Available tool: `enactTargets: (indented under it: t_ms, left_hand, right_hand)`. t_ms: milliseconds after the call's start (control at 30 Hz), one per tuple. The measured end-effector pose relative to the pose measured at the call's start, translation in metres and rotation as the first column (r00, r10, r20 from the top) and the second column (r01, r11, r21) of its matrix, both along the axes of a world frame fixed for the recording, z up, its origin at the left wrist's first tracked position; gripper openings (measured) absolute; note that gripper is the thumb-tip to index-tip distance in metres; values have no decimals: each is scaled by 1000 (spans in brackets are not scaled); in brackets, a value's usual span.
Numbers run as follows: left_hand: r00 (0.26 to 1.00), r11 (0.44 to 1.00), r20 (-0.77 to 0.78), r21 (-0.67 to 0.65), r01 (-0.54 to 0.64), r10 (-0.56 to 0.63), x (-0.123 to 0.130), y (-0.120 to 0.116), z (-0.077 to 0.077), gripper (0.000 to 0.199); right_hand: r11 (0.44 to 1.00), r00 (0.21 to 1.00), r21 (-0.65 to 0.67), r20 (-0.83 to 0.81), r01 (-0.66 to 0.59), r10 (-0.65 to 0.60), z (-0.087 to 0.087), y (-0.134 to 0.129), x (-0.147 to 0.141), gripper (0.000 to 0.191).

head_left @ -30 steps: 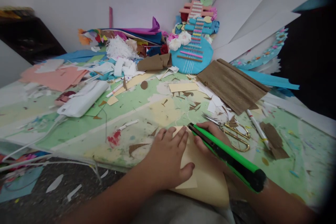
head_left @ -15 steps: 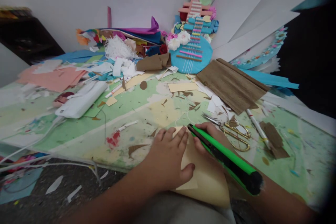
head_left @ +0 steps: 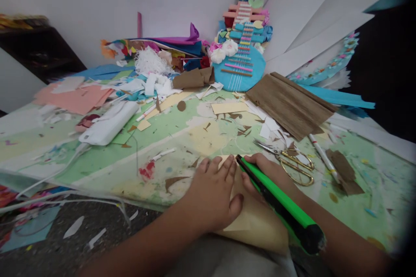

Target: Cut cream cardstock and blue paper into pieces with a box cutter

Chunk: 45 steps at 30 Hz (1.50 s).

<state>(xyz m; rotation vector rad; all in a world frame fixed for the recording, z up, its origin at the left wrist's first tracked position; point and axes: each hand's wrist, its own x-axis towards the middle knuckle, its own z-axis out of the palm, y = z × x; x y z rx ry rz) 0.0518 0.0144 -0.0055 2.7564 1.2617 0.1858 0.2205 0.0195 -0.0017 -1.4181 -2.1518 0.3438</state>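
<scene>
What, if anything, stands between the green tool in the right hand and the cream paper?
Nothing visible: the green tool, in the right hand, has its tip at the far edge of the cream paper. The left hand lies close beside.

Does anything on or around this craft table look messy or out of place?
Yes: white scraps litter the floor below the table, and a red blotch stains its top, left of the left hand.

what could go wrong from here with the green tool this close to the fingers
The green tool has its tip beside the left hand's fingertips; a slip might catch them. The cream paper overhangs the table and could buckle. The right hand might knock the nearby scissors.
</scene>
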Motion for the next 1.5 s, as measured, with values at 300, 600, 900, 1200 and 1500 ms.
enactTargets:
  t_ms: [300,600,900,1200,1500]
  left_hand:
    - [1000,999,-9,35,9,-9,-1,0,0,56]
    - [1000,1000,6,18,12,-12,-2,2,-2,56]
    - [1000,1000,-6,11,18,-18,-2,2,-1,57]
    - [1000,1000,-12,20,20,-20,-2,1,-2,58]
    - [1000,999,-25,40,15,-14,-2,1,-4,58]
  right_hand:
    - [999,998,-47,53,-20,22,5,-11,-1,9]
    - [999,995,-11,85,-47,47,11,-23,-4,9]
    - [999,993,39,122,3,-8,15,-35,-10,9]
    - [978,986,129,-33,164,-161,8,-34,3,17]
    - [994,981,23,-162,108,-103,-4,-15,5,21]
